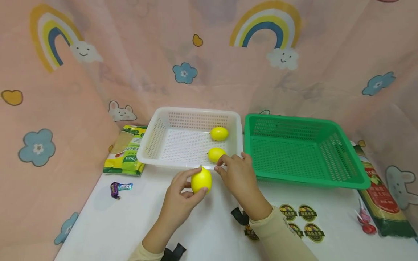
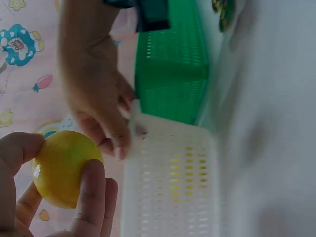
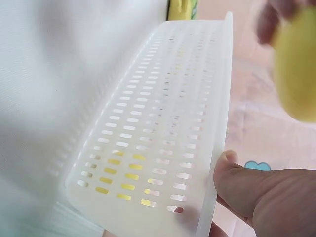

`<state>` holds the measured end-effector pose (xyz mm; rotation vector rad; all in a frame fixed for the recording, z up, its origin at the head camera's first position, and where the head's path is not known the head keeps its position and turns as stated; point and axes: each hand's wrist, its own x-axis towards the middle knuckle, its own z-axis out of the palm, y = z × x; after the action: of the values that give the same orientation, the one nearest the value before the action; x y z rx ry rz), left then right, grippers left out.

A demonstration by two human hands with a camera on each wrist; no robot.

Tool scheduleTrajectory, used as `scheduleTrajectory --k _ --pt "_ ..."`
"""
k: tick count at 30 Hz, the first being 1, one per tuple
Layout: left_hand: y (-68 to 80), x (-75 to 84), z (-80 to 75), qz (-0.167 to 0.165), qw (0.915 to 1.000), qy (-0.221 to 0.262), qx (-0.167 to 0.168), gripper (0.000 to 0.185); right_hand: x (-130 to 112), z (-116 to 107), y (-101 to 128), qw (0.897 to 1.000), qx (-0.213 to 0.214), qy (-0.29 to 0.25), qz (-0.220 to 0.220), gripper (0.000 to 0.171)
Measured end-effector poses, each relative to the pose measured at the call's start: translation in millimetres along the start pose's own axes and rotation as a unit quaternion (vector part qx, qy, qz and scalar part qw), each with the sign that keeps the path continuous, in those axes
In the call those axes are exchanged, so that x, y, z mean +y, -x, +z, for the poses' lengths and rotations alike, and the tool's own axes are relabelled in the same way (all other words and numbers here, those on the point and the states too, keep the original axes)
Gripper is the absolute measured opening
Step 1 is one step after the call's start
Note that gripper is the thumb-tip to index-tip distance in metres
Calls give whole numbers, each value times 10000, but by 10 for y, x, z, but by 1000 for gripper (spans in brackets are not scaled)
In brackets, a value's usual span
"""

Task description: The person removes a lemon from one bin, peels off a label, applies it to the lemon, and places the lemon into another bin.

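My left hand (image 1: 179, 197) holds a yellow lemon (image 1: 201, 180) between thumb and fingers, up in front of the white basket (image 1: 156, 162). The same lemon (image 2: 64, 168) shows close up in the left wrist view, gripped from the sides. At the basket's near right corner, my right hand (image 1: 240, 177) grips the rim, its thumb (image 3: 229, 173) on the outer side and fingers reaching over to the inside. Two more lemons lie in the basket's right part: one (image 1: 219, 133) towards the back, another (image 1: 215, 154) by the right fingertips.
A green basket (image 1: 307, 181) stands right beside the white one. Left are a yellow-green packet (image 1: 125, 150) and small wrapped candies (image 1: 120, 188). Several round stickers (image 1: 307, 213), red lollipops (image 1: 367, 223) and a red-green bag (image 1: 385, 203) lie on the right. A patterned curtain (image 1: 209, 72) hangs behind.
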<state>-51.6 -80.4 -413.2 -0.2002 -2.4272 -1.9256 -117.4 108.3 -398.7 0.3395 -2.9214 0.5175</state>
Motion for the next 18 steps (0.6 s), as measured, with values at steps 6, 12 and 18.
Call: scheduleTrajectory --k 6,12,18 --pt "214 -334 156 -522 9968 -577 -195 49 0 7 -3 10000 -92 -18 18 18" --pt "235 -518 240 -586 9906 -1155 -444 49 13 4 2 10000 -19 -33 -51 18" --pt "226 -583 265 -615 9865 -1421 -532 49 25 -10 -2 10000 -40 -81 -25 17"
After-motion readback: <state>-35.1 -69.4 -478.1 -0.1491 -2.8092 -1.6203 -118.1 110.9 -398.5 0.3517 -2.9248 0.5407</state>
